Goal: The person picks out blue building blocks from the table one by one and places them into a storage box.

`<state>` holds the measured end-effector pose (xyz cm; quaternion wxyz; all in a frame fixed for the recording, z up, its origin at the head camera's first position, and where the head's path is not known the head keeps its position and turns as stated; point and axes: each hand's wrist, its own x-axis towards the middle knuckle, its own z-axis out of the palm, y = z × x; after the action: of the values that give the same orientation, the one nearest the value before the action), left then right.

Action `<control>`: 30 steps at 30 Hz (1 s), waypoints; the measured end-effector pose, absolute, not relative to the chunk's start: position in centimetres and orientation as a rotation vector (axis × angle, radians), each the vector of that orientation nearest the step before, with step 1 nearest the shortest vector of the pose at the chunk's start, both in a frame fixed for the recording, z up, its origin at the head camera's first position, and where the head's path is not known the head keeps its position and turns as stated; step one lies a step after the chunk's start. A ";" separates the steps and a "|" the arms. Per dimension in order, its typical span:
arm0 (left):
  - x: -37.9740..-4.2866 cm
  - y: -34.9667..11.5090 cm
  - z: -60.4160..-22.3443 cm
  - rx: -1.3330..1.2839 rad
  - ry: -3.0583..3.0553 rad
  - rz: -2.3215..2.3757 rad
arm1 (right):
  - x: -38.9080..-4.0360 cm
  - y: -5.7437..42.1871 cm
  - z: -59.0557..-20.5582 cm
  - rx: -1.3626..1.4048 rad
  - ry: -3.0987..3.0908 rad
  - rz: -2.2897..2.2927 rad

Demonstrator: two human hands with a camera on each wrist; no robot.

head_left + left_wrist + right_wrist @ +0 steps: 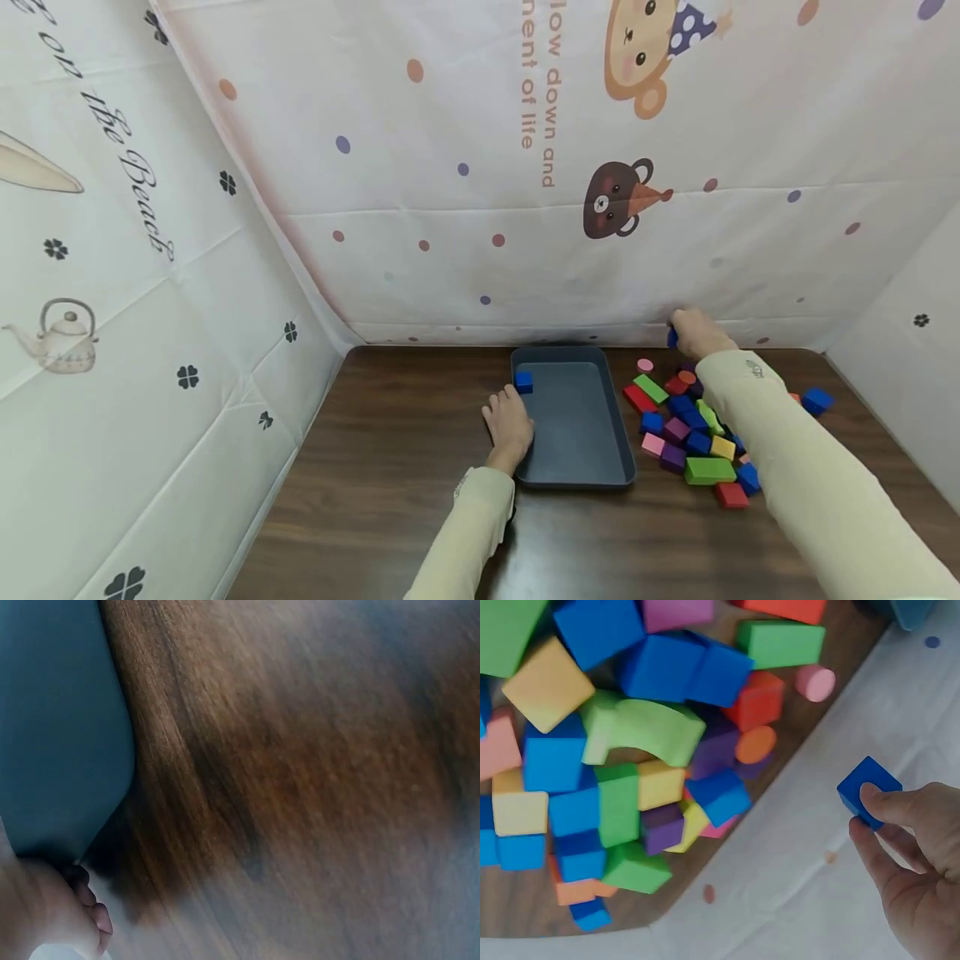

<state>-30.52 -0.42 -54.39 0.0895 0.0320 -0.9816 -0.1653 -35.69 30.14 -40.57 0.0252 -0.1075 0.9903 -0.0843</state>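
Observation:
My right hand (701, 333) is raised by the back wall, beyond the block pile. Its thumb and fingertips pinch a blue cube (870, 791), seen well in the right wrist view. My left hand (510, 427) grips the left rim of a dark grey tray (577, 433), its fingers curled on the outer side; its thumb is hidden in the head view. Inside the tray, against the left wall and just past the left fingertips, sits another blue cube (523, 382). In the left wrist view, curled fingers (101, 919) show beside the tray corner (67, 750).
Right of the tray lies a pile of coloured blocks, among them a green rectangular block (709, 472), a light green arch (649, 727), a red block (731, 495) and a pink cylinder (815, 682). My right sleeve (795, 442) covers part of it. A printed cloth wall (420, 275) borders the table.

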 end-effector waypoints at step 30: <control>-30.7 0.7 -54.2 0.194 -3.002 -0.143 | -37.6 21.1 -38.0 -0.689 3.074 -0.259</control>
<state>-30.73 0.66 -54.22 0.0648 0.0644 -0.9947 -0.0475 -37.65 21.12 -37.99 -0.0098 -0.2180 0.9725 -0.0818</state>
